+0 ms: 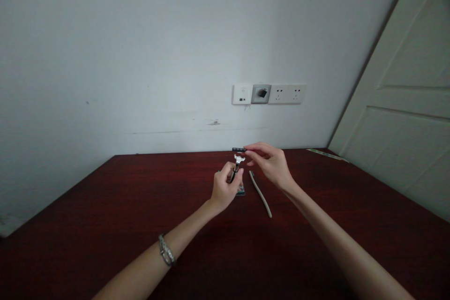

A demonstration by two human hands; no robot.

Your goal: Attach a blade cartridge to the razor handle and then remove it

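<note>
My left hand (225, 185) is closed around the dark grip of a razor handle (239, 160), whose silver forked head points up. Just above that head, my right hand (271, 163) pinches a dark, narrow razor cartridge (238, 149) by its right end. A small gap seems to separate cartridge and handle. Beneath my left hand lies a small flat package (241, 190), mostly covered by the hand. To its right, a slim pale toothbrush (260, 195) with a dark head end rests slantwise on the table.
The dark red wooden table (105, 211) meets a white wall (158, 56). Sockets and switches (286, 94) are set in the wall, one with a dark plug (262, 93). A pale panelled door (408, 103) stands at right, near a flat strip (327, 154) on the table's back corner.
</note>
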